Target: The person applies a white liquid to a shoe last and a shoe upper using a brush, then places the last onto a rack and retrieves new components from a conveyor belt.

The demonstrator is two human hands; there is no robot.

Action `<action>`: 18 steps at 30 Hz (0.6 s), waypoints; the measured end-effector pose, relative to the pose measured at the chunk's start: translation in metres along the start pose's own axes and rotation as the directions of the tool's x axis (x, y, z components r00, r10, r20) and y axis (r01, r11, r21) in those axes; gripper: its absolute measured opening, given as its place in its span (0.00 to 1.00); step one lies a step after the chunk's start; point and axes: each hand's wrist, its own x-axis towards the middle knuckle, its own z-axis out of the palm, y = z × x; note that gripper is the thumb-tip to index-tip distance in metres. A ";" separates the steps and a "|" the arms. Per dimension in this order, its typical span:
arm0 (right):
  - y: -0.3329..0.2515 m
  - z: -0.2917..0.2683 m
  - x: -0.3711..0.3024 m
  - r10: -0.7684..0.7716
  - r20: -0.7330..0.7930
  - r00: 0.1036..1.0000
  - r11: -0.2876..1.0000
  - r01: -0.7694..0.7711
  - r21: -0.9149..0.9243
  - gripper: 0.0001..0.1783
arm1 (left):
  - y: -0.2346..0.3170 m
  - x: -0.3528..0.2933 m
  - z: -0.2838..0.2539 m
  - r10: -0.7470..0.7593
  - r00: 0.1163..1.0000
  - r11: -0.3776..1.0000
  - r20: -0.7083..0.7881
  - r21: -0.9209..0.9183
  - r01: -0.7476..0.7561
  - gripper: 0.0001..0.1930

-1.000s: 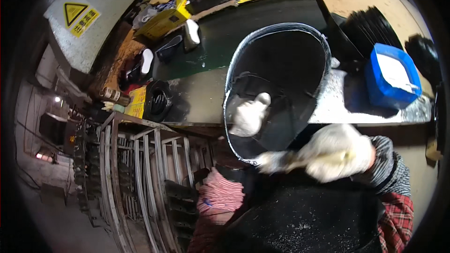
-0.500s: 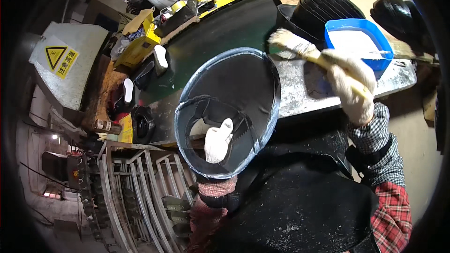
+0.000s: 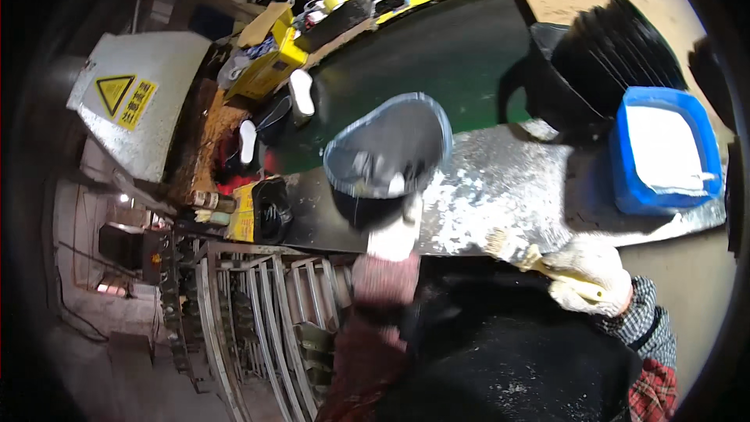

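Near the bench's front edge, my left hand (image 3: 397,236), in a white glove, grips a black, hollow piece that looks like a boot upper (image 3: 391,144). A pale blue-grey band runs round its wide rim. One white fingertip shows inside the piece; the rest of the hand is at its near side, somewhat blurred. My right hand (image 3: 590,275), also gloved, is closed round the handle of a paintbrush (image 3: 512,248). The brush's whitish bristles point left, low by the bench edge. Beyond that hand stands a blue tub (image 3: 629,180) of white paste or liquid.
A stack of nested black pieces (image 3: 617,55) stands behind the tub. White-soled shoes (image 3: 301,95) and a yellow box (image 3: 269,62) are on the left. White smears cover the bench's metal front (image 3: 508,180). A metal rack (image 3: 266,305) stands below left; a grey machine housing (image 3: 148,101) carries a warning label.
The black piece has moved away from me and tipped over on the bench side, with my left hand now at its near side. My right hand and brush have dropped toward the bench edge.
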 end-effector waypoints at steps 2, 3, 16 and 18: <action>-0.001 0.004 0.004 0.000 -0.035 0.999 1.000 0.000 0.011 0.20 | -0.024 0.061 0.029 -0.194 0.964 0.978 0.183 -0.043 0.205 0.17; -0.007 0.007 -0.001 0.155 -0.036 0.987 0.985 -0.151 0.087 0.20 | -0.039 0.081 0.045 -0.331 0.931 0.910 0.154 -0.211 0.358 0.16; -0.026 0.035 0.016 0.353 0.103 0.930 0.936 -0.352 -0.027 0.23 | -0.082 -0.267 -0.092 -0.977 0.190 0.195 -0.097 -0.772 0.605 0.22; -0.033 0.042 0.016 0.496 0.093 0.863 0.848 -0.505 0.161 0.25 | -0.098 -0.304 -0.129 -0.924 0.035 0.154 -0.381 -0.287 0.946 0.26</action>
